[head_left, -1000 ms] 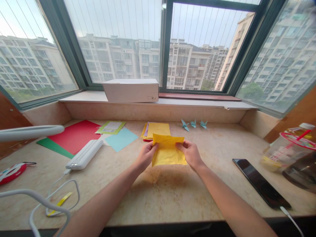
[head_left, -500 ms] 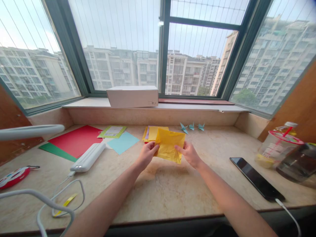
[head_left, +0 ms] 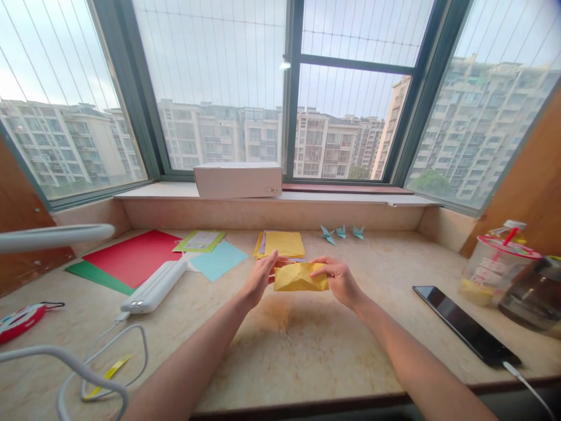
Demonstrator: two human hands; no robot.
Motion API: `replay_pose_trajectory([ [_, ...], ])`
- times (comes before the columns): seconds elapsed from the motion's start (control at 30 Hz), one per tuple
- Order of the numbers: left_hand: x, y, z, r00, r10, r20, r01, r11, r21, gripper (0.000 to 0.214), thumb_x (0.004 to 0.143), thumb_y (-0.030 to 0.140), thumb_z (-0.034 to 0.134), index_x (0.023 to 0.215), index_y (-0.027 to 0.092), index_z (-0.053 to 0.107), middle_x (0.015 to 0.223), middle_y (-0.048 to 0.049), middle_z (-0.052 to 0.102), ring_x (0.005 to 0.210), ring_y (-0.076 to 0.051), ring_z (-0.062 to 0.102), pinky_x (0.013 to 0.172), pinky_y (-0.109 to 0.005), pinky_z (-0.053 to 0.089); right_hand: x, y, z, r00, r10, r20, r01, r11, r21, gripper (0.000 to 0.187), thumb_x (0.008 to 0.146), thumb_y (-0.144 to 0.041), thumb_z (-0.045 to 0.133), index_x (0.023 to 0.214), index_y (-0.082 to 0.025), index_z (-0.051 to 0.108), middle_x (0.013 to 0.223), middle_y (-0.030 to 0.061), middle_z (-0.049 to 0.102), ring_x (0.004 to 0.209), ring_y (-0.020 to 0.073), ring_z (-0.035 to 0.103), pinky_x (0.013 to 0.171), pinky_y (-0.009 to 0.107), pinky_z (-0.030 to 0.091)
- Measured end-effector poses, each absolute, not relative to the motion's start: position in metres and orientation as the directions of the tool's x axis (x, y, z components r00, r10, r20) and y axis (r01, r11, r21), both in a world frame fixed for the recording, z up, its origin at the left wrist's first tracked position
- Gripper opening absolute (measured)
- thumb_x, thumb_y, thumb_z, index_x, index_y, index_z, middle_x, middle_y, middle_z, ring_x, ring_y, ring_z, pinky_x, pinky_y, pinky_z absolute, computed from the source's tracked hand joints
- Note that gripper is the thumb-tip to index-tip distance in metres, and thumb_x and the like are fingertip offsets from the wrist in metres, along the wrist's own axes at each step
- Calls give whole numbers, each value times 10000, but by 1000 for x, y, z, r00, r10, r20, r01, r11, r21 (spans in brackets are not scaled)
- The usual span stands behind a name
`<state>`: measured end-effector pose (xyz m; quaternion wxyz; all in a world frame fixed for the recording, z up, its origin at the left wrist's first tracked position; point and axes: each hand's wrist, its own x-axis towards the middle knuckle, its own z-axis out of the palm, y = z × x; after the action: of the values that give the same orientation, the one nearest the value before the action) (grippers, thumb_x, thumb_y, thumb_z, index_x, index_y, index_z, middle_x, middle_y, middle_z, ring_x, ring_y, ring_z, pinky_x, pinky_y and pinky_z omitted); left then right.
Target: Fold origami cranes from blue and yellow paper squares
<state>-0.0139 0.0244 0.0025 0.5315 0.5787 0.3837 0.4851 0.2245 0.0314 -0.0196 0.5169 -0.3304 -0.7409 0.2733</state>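
Fingers (head_left: pixel 325 269) pinch yellow paper (head_left: pixel 298 279) — cup (head_left: pixel 482 266) holds red straw (head_left: pixel 511 235).

The folded paper (head_left: pixel 300 277) at the centre is of yellow colour. Counting from it, near nine o'clock there are a red sheet (head_left: pixel 135 256), a green sheet (head_left: pixel 97 276), a light blue sheet (head_left: pixel 222 259) and a white power bank (head_left: pixel 155 286). At eleven o'clock the box (head_left: pixel 239 182) is whitish. Around one o'clock the paper birds (head_left: pixel 327 235) are pale blue. Between three and four, the phone (head_left: pixel 464 323) is black. The worktop (head_left: pixel 302 362) is beige, with brownish marbling.
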Motion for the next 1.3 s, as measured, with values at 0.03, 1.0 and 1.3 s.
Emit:
replay_pose_trajectory([
  [0.03, -15, 23, 4, 287, 942, 172, -46, -166, 985, 528, 788, 594, 626, 1029, 135, 722, 1020, -128, 735, 950, -287, 667, 783, -360, 504, 224, 29, -19, -282, 755, 592, 217, 651, -727, 419, 687, -12, 452, 767, -243, 793, 1081, 57, 707, 998, 217, 645, 889, 388, 498],
  [1.0, -4, 24, 7, 194, 952, 236, 139, -265, 954, 370, 774, 485, 688, 644, 146, 617, 536, 9, 604, 461, -109, 535, 448, -212, 404, 220, 33, -1, -145, 944, 297, -121, 281, -952, 388, 757, -493, 735, 940, -152, 712, 894, 84, 760, 790, 244, 702, 741, 344, 550],
  [1.3, 0, 17, 5, 318, 946, 60, -170, -6, 985, 581, 845, 657, 532, 903, 100, 687, 764, -114, 725, 591, -178, 681, 571, -293, 536, 225, 26, -12, -96, 677, 730, 293, 720, -629, 249, 931, -348, 575, 1115, -258, 717, 1201, 83, 700, 1105, 270, 643, 976, 444, 470],
])
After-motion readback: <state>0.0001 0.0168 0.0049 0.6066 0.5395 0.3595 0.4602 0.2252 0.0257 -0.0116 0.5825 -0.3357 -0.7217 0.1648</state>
